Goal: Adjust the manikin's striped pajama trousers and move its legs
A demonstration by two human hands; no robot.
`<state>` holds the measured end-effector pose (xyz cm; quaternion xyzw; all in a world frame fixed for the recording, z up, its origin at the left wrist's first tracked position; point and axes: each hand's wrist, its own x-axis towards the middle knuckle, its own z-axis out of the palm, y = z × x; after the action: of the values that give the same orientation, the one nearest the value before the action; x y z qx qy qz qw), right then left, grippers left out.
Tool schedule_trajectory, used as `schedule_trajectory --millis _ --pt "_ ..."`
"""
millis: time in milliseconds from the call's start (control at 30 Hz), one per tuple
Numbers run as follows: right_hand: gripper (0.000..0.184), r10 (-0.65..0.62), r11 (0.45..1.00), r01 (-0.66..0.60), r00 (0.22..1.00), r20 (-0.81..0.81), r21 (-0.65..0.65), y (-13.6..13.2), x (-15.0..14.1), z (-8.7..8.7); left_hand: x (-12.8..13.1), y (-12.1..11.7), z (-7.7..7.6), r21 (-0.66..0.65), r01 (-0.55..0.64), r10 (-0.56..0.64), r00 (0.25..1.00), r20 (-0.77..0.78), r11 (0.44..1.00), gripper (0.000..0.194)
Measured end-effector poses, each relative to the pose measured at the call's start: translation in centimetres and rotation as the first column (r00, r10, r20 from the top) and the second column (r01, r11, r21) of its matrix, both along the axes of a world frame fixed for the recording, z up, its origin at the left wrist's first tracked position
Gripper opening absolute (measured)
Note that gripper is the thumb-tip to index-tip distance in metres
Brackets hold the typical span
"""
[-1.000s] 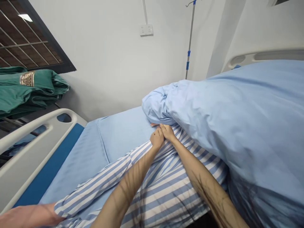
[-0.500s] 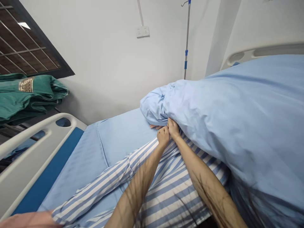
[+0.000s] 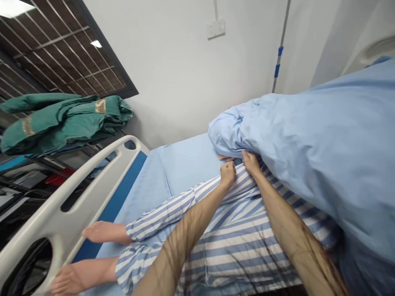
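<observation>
A lying figure in blue-and-white striped pyjama trousers (image 3: 234, 246) stretches along the bed, with bare feet (image 3: 69, 279) at the left end. My left hand (image 3: 228, 173) is a closed fist on the far side of the trousers, near the hip, gripping the cloth. Just to its right, my right hand (image 3: 251, 163) is closed on the trousers at the edge of a light blue quilt (image 3: 296, 135); its fingertips are partly hidden. The quilt covers the figure's upper body. Beside my left hand, the figure's fingers (image 3: 225, 157) stick out from beneath the quilt.
A cream bed footboard (image 3: 89, 205) stands at the left, with folded green cloth garments (image 3: 74, 121) on a rack behind it. Light blue sheet (image 3: 182, 164) covers the mattress. A metal pole (image 3: 282, 41) and a wall socket (image 3: 216, 28) are at the far side.
My hands were close together and are now slightly apart, the left one lower along the trousers. The view has swung left, bringing both feet and more of the footboard into sight.
</observation>
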<state>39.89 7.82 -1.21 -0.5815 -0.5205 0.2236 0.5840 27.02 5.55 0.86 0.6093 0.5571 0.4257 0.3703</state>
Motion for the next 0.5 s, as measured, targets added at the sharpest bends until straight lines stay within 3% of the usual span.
schedule_trajectory --millis 100,200,300,400,500 --pt "0.053 0.015 1.0 -0.015 1.0 0.021 0.008 -0.1 0.3 -0.2 -8.1 -0.4 1.2 0.042 -0.138 0.137 0.99 0.01 0.99 0.037" --pt "0.053 -0.008 1.0 0.007 0.998 0.056 0.024 -0.3 0.4 -0.1 -18.9 -1.6 2.0 0.11 -0.287 0.296 0.952 -0.078 0.952 0.036" --pt "0.054 -0.057 0.998 0.056 0.994 0.094 0.009 -0.5 0.2 0.0 -28.6 -3.1 2.2 0.086 -0.426 0.435 0.88 -0.19 0.901 0.038" --pt "0.055 -0.085 0.996 0.085 0.985 0.152 0.004 -0.6 -0.1 0.1 -34.9 -4.3 2.8 0.053 -0.46 0.458 0.854 -0.246 0.886 0.04" --pt "0.056 -0.104 0.994 0.109 0.974 0.2 -0.012 -0.6 -0.2 0.1 -38.0 -5.0 4.2 0.051 -0.443 0.439 0.855 -0.277 0.895 0.04"
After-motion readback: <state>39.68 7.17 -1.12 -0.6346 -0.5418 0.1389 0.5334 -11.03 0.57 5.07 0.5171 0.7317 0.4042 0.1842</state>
